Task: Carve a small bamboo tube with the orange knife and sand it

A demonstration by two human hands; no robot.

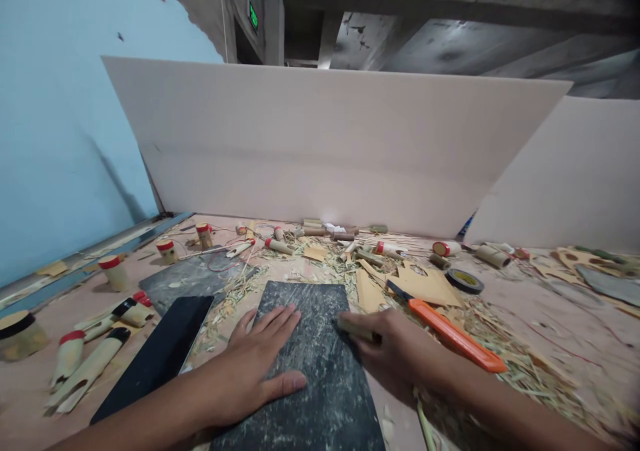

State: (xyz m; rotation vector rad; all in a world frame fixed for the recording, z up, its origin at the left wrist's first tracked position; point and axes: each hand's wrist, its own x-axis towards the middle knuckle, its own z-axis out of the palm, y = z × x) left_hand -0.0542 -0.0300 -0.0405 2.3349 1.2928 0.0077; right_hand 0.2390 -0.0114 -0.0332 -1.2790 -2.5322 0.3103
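A dark, scuffed flat board (327, 371) lies before me, dusted with pale powder. On its left side my left hand (263, 361) rests flat, fingers stretched out and thumb spread. My right hand (385, 344) is closed around a short bamboo tube (357, 329), whose end touches or hovers just over the board's right edge; I cannot tell which. Right of that hand lies an orange utility knife (455, 334) with its dark blade end pointing away from me. A black slab like a phone or tablet (155, 357) lies left of the board.
Bamboo pieces with red or black bands (93, 364) lie at left. A second dark sheet (195, 277) sits behind them. Shavings (525, 377), yellow card scraps (425, 284) and a tape roll (465, 280) cover the right. A tall white panel (330, 144) stands across the back.
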